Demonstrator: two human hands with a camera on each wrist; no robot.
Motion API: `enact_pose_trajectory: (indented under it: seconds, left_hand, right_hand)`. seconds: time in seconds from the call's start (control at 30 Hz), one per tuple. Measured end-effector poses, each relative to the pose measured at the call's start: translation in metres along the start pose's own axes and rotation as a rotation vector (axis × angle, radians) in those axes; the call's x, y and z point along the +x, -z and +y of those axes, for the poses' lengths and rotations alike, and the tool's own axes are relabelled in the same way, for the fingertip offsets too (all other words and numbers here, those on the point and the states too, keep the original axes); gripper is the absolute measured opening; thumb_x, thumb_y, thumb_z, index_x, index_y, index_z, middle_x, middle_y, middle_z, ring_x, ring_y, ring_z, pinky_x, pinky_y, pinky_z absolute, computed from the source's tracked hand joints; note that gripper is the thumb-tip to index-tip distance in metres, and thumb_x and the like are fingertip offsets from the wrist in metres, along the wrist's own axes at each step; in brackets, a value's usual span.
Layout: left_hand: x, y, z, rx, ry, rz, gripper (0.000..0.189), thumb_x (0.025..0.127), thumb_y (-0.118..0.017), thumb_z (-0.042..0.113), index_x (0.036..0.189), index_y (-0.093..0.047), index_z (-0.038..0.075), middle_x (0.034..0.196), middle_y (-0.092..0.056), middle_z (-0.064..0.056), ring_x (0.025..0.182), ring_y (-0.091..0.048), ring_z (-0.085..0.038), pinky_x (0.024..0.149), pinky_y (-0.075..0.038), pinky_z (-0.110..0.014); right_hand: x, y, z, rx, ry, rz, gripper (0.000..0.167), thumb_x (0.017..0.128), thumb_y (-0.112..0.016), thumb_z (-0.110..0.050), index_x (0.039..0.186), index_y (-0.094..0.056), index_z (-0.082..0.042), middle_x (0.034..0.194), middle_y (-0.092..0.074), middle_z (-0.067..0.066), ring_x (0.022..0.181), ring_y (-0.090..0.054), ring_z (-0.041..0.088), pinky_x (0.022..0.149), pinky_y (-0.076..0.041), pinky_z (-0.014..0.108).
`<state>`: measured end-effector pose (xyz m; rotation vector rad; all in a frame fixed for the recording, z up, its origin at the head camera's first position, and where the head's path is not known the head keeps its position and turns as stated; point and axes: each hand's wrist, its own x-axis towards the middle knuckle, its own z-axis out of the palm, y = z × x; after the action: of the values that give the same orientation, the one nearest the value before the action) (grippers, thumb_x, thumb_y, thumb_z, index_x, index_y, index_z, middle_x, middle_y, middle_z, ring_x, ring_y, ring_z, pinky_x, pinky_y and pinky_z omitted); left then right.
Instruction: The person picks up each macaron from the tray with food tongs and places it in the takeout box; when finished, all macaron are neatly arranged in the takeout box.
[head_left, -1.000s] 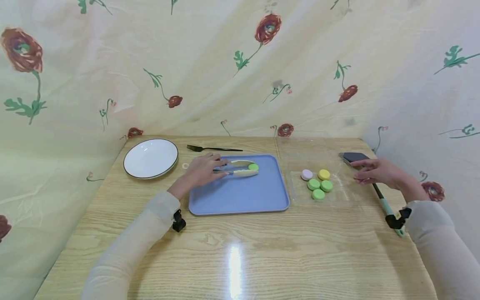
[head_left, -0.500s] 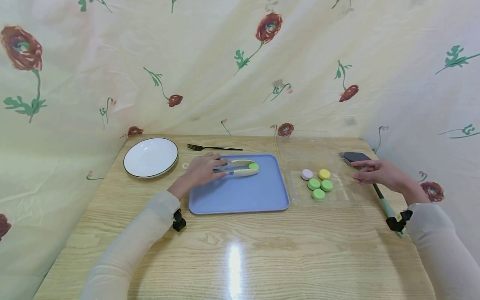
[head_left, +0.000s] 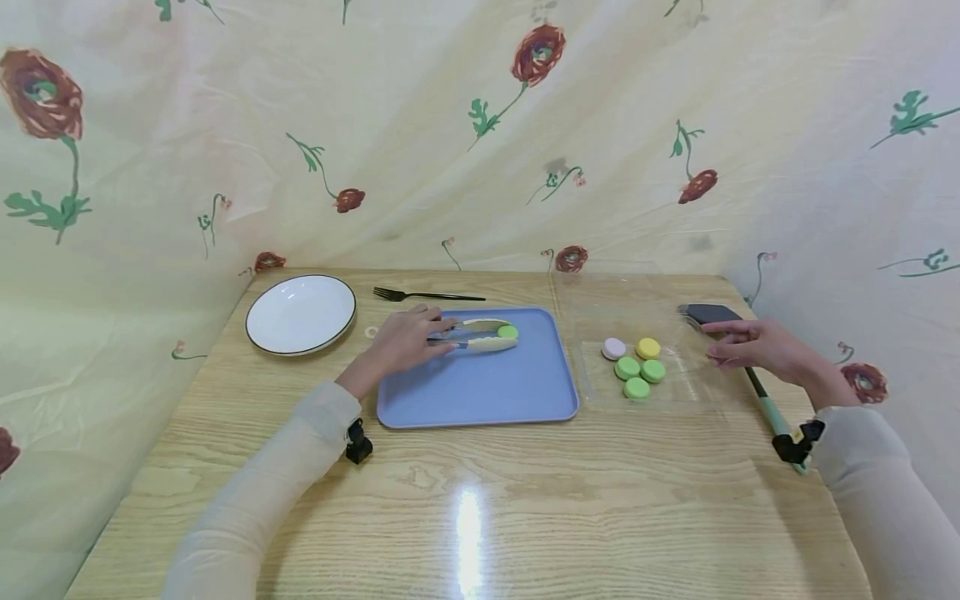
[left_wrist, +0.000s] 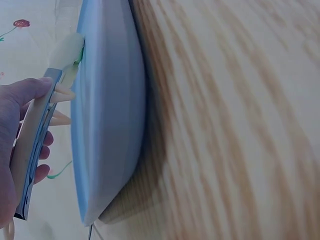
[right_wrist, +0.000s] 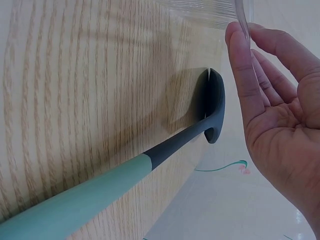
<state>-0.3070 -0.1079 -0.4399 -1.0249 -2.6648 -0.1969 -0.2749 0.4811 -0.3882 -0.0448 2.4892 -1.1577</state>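
My left hand (head_left: pixel 408 337) grips a pair of tongs (head_left: pixel 487 344) over the blue tray (head_left: pixel 480 392). Between the pale tips of the tongs sits a green macaron (head_left: pixel 507 332). In the left wrist view, thumb and fingers close on the handle of the tongs (left_wrist: pixel 37 130), and the tray's side hides most of the macaron. Over on the right, my right hand (head_left: pixel 761 343) pinches the edge of a clear plastic box (right_wrist: pixel 205 7) between thumb and finger. Inside that box lie a lilac macaron (head_left: pixel 613 349), a yellow macaron (head_left: pixel 648 349) and several green macarons (head_left: pixel 637 388).
A spatula (head_left: pixel 712 313) with a dark head and mint handle lies below my right hand. At the back left stands a white plate (head_left: pixel 302 315) with a dark rim. The black fork (head_left: pixel 427 297) lies behind the tray. Patterned cloth (head_left: pixel 420 125) hangs behind the table.
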Motion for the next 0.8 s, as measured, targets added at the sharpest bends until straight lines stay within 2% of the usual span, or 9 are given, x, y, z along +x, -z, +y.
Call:
enact_pose_trajectory:
  seconds: [0.2, 0.4, 0.47, 0.57, 0.8]
  left_hand:
    - [0.001, 0.002, 0.0, -0.022, 0.006, 0.018, 0.049, 0.097, -0.066, 0.049, 0.136, -0.068, 0.02, 0.113, -0.067, -0.005, 0.091, -0.063, -0.022, 0.056, -0.045, -0.03]
    - [0.004, 0.008, 0.001, -0.019, 0.01, 0.042, 0.047, 0.097, -0.067, 0.047, 0.136, -0.068, 0.021, 0.115, -0.07, -0.006, 0.098, -0.068, -0.024, 0.058, -0.048, -0.033]
    - [0.005, 0.009, 0.002, -0.018, 0.011, 0.046, 0.047, 0.096, -0.068, 0.047, 0.136, -0.068, 0.021, 0.116, -0.07, -0.006, 0.097, -0.068, -0.024, 0.06, -0.05, -0.033]
    - [0.007, 0.011, 0.003, -0.015, 0.002, 0.063, 0.047, 0.096, -0.069, 0.046, 0.136, -0.068, 0.022, 0.116, -0.07, -0.006, 0.094, -0.066, -0.023, 0.063, -0.052, -0.034]
    - [0.014, 0.019, 0.009, -0.028, -0.035, 0.088, 0.047, 0.095, -0.071, 0.044, 0.135, -0.069, 0.02, 0.107, -0.068, -0.006, 0.088, -0.062, -0.023, 0.063, -0.05, -0.034]
  right_hand:
    - [-0.003, -0.001, -0.003, 0.017, 0.011, 0.003, 0.056, 0.102, -0.064, -0.018, 0.15, -0.043, 0.001, 0.106, -0.077, 0.0, 0.095, -0.075, 0.014, 0.085, -0.061, 0.033]
    - [-0.004, -0.001, -0.003, 0.045, 0.016, 0.005, 0.038, 0.101, -0.065, -0.016, 0.138, -0.056, -0.018, 0.105, -0.077, 0.001, 0.094, -0.075, 0.015, 0.084, -0.061, 0.034]
    - [-0.004, 0.0, -0.002, 0.047, 0.018, 0.004, 0.037, 0.101, -0.065, -0.016, 0.137, -0.056, -0.02, 0.105, -0.077, 0.001, 0.094, -0.075, 0.015, 0.084, -0.061, 0.034]
    - [-0.004, 0.0, -0.002, 0.037, 0.019, 0.0, 0.04, 0.102, -0.064, -0.016, 0.14, -0.054, -0.016, 0.105, -0.077, 0.001, 0.095, -0.075, 0.015, 0.084, -0.061, 0.034]
    - [-0.004, -0.001, -0.004, 0.009, 0.018, -0.003, 0.056, 0.102, -0.063, -0.016, 0.15, -0.041, 0.004, 0.105, -0.077, 0.001, 0.095, -0.075, 0.014, 0.084, -0.061, 0.034]
